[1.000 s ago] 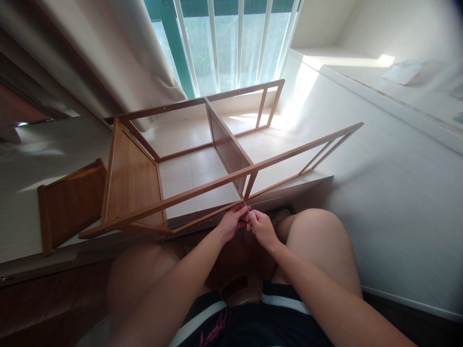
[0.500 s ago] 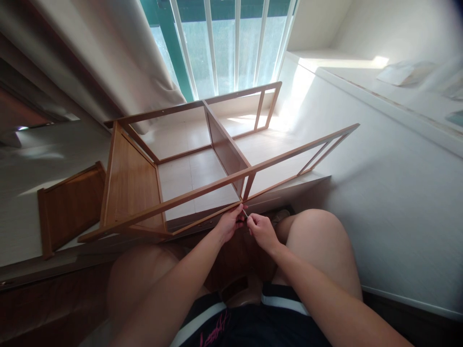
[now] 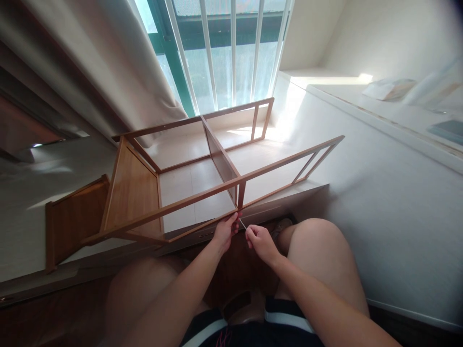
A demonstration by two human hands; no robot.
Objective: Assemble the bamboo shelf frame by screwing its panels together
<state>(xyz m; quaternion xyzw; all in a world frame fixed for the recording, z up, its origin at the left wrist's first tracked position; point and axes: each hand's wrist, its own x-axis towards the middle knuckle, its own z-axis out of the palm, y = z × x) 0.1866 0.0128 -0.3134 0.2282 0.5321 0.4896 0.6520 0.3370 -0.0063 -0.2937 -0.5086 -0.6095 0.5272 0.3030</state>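
A brown wooden shelf frame [image 3: 195,197] lies on its side in front of me, with a middle shelf panel [image 3: 220,153] and a wide end panel [image 3: 134,185]. My left hand [image 3: 224,233] has its fingers closed on the near lower rail, by the joint with the middle shelf. Just right of it, my right hand [image 3: 261,241] is closed around the outer end of a thin metal rod [image 3: 242,223]. The rod slants up to that joint; its tip is hidden by my left fingers, and the grasped end is covered too.
A loose wooden panel [image 3: 77,212] lies left of the frame on the pale platform [image 3: 21,255]. A beige curtain [image 3: 144,72] and a barred window [image 3: 231,72] stand behind. On the right rises a white wall [image 3: 383,217] with a ledge. My knees flank the hands.
The view has tilted up a little, so everything sits lower in the picture. My right hand has drawn slightly away from my left, and more of the rod shows.
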